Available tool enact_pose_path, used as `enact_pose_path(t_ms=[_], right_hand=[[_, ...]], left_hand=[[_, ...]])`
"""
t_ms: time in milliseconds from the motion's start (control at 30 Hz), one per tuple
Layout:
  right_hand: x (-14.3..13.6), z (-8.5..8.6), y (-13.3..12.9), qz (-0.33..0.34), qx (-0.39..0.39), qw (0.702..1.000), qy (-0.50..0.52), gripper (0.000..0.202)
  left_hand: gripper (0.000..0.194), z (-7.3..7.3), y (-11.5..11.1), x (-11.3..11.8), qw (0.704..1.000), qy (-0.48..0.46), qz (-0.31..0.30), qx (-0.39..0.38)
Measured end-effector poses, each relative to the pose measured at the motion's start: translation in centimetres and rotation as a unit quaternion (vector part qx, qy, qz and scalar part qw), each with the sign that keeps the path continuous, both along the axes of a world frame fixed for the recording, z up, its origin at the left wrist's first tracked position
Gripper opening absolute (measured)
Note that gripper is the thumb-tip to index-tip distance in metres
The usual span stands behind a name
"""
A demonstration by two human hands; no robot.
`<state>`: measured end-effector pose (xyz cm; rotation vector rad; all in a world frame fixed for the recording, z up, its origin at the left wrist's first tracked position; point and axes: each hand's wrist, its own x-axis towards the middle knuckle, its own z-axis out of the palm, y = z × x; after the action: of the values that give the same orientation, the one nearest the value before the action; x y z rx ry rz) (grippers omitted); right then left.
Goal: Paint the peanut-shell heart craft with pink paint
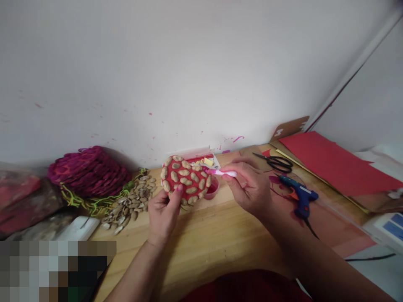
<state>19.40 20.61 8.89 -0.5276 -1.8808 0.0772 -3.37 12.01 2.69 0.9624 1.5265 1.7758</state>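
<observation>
My left hand point(165, 212) is closed on the lower edge of a red card point(193, 176) studded with peanut shells, its thumb pressed on the front. The card is tilted up above the table and looks roughly heart-shaped. Between the fingers and thumb of my right hand point(250, 186) is a white-handled paintbrush point(228, 173). Its pink-stained tip touches or nearly touches the card's upper right edge; I cannot tell which. Partly hidden behind the card stands a small cup of pink paint point(213, 188).
Loose peanut shells point(135, 203) lie left, beside a stack of magenta-painted pieces point(90, 172) with green strings. To the right are black scissors point(277, 161), a blue glue gun point(300, 195) with a cord, and red sheets point(338, 161). A paint-spattered wall point(189, 84) rises behind the wooden table point(201, 239).
</observation>
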Motion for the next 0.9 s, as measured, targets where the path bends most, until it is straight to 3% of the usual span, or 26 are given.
enact_pose_path(t_ms=[300,700,900], right_hand=[[-0.02,0.03,0.11,0.006,-0.011,1.000,-0.003,0.018],[0.04,0.12,0.04,0.011,-0.010,1.000,-0.011,0.018],[0.11,0.14,0.12,-0.003,-0.013,1.000,-0.009,0.014]], left_hand=[[0.045,-0.23,0.00,-0.08,1.000,-0.006,-0.005,-0.005],[0.043,0.06,-0.01,-0.15,0.998,0.061,0.003,-0.003],[0.045,0.00,0.03,-0.18,1.000,0.018,0.010,-0.008]])
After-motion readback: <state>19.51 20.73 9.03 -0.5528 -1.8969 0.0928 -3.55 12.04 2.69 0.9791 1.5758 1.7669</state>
